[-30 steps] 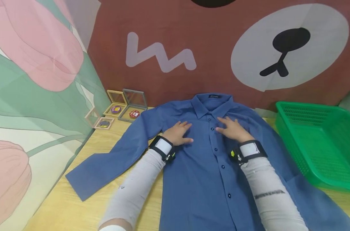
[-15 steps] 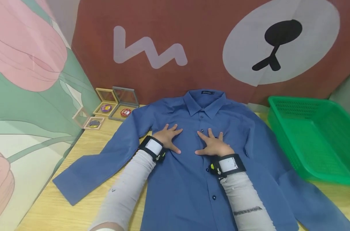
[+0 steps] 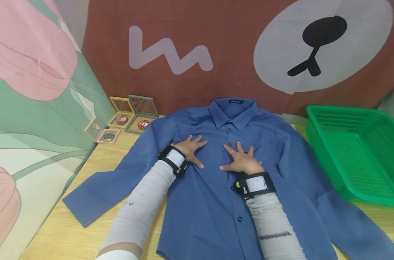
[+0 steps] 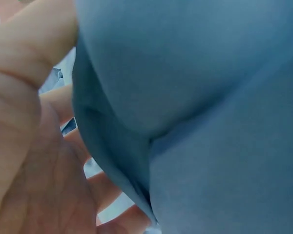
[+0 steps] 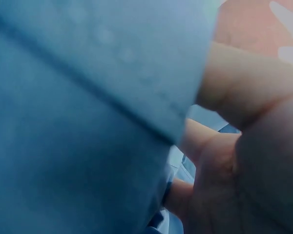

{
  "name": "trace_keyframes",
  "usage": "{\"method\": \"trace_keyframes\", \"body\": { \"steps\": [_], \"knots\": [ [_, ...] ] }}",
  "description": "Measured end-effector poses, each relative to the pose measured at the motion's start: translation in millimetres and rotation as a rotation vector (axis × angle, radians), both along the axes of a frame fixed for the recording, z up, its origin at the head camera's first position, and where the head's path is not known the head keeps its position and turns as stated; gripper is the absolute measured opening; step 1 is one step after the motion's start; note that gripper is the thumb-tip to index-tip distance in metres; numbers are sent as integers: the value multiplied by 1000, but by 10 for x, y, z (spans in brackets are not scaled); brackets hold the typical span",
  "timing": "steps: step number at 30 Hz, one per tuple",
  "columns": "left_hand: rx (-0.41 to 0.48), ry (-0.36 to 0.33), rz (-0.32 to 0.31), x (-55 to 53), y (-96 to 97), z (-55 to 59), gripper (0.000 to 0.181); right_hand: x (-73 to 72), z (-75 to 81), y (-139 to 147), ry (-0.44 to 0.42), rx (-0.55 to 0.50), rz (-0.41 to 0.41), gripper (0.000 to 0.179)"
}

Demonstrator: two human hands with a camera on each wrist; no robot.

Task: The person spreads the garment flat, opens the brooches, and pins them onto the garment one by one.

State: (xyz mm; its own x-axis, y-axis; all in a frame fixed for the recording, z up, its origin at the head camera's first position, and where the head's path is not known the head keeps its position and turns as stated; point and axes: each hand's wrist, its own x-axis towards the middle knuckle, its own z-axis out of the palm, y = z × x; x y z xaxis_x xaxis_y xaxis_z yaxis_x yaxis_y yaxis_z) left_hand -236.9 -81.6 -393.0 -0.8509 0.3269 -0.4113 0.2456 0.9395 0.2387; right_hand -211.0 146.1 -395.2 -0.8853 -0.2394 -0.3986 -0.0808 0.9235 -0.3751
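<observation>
A blue button-up shirt (image 3: pixel 203 213) lies face up on the wooden table (image 3: pixel 86 238), collar toward the back wall and sleeves spread to both sides. My left hand (image 3: pixel 189 149) rests on the left part of its chest, fingers spread. Beside the button placket my right hand (image 3: pixel 242 161) rests on the cloth, its fingers also spread and its thumb toward the other hand. In the left wrist view, folded blue cloth (image 4: pixel 224 146) fills most of the picture in front of the palm. The right wrist view shows blue cloth (image 5: pixel 78 146) close against the fingers.
A green plastic basket (image 3: pixel 356 200) stands at the right, beside the shirt's sleeve. Three small open display cases, a yellow one (image 3: pixel 121 119), a grey one (image 3: pixel 143 124) and a pink one (image 3: pixel 108 136), sit at the back left. A wall with a bear picture (image 3: pixel 223 32) rises behind.
My right hand has moved down and inward from beside the collar to the middle of the chest. Both hands now lie at about the same height. The head view has shifted slightly.
</observation>
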Motion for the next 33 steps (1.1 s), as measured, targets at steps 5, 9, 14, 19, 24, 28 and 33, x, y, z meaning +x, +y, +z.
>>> {"method": "trace_keyframes", "body": {
  "steps": [5, 9, 14, 19, 24, 28, 33],
  "knots": [
    [3, -4, -2, 1, -7, 11, 106, -9, -5, -12, -4, -16, -18, 93],
    [-1, 3, -5, 13, -21, 11, 105, -14, -23, -15, 2, -20, -17, 93],
    [5, 10, -18, 38, -28, 8, 103, -6, -30, -7, 7, -18, -15, 93],
    [45, 11, -19, 70, -53, 9, 98, -4, -25, -9, 4, -20, -13, 93],
    [148, 55, -57, 84, -136, -10, 83, -5, -28, -1, -13, -25, -8, 93],
    [295, 204, -132, 87, -251, 45, 66, -12, -23, 6, -25, -30, -6, 94],
    [390, 384, -150, 95, -429, 183, 51, -23, -11, 7, -24, -35, -3, 94]
  ]
}}
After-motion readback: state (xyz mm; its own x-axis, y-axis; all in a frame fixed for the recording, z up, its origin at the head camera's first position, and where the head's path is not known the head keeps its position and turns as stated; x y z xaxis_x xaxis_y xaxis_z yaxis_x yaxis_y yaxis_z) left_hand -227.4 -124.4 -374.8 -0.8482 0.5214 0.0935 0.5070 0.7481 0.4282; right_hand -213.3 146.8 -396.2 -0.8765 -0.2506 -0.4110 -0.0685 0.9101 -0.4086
